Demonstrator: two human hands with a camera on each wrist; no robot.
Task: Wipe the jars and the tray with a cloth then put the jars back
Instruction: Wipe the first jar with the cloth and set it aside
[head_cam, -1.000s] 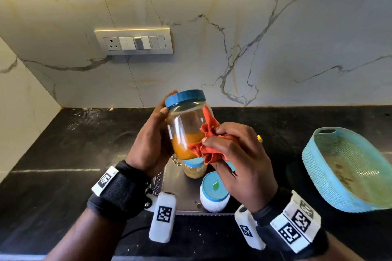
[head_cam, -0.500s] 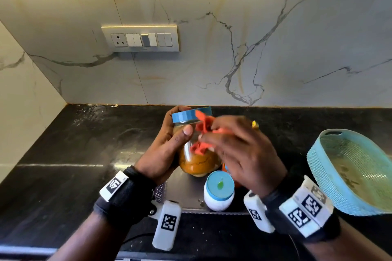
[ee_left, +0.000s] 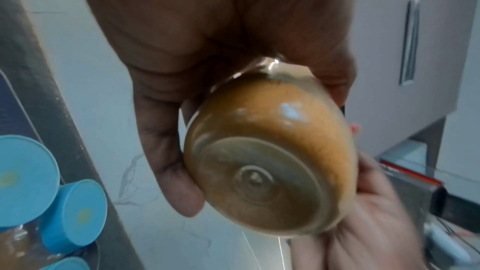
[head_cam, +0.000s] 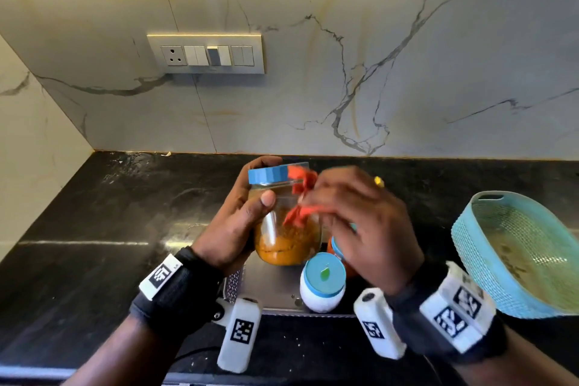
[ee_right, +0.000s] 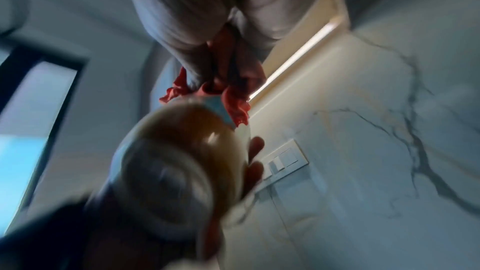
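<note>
My left hand (head_cam: 241,222) grips a glass jar (head_cam: 286,235) of orange-yellow powder with a blue lid (head_cam: 269,175), holding it above the steel tray (head_cam: 269,294). The left wrist view shows the jar's round base (ee_left: 267,169) under my curled fingers. My right hand (head_cam: 351,216) pinches a red cloth (head_cam: 299,197) against the jar's right side, just below the lid; the cloth (ee_right: 228,89) bunches between fingers in the right wrist view. A white jar with a blue lid (head_cam: 322,285) stands on the tray's front. Another jar with red contents (head_cam: 336,252) is mostly hidden behind my right hand.
A light blue plastic basket (head_cam: 520,254) sits tilted on the black counter (head_cam: 94,229) at the right. The marble wall carries a switch panel (head_cam: 206,53) behind. More blue lids (ee_left: 75,215) show at the left wrist view's edge.
The jar has come down from a raised, tilted hold to nearly upright just above the tray. The cloth slid from the jar's middle up towards the lid.
</note>
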